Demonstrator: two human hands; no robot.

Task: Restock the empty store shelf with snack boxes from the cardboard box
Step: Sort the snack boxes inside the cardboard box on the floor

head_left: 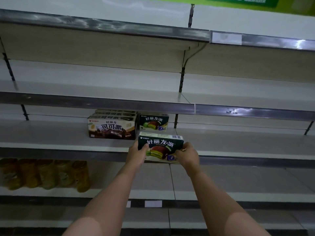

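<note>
Now both hands clasp the ends of a green box (160,147), left hand (137,153) and right hand (187,155), at the shelf (68,145) lip. Its long axis runs left-right, front facing out. Best slide it straight back, square before the green box behind (154,122), beside the brown boxes (111,126).
</note>
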